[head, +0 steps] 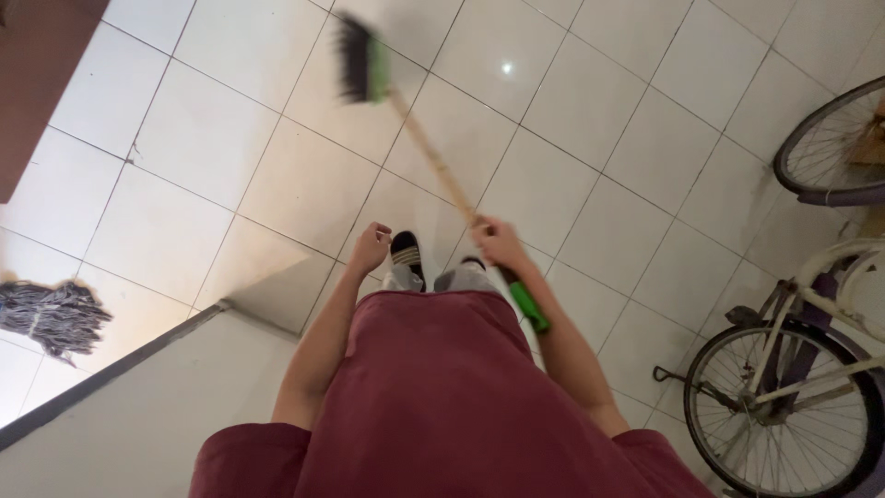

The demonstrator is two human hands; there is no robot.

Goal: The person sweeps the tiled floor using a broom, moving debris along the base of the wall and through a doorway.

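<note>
Broom [419,138] gripped in right hand [498,242], left hand [371,247] loosely curled, empty; bicycle [793,387] right, mop [51,316] left.

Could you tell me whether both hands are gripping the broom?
No, only the right hand grips the broom handle; the left hand hangs free beside it.

Home hallway: white tiled floor [590,184], parked bicycle [793,387], mop [51,318].

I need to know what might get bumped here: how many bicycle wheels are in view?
2. One wheel at lower right, beside the right hand holding the broom; one wheel at the right edge, cut off. Others may be hidden.
</note>
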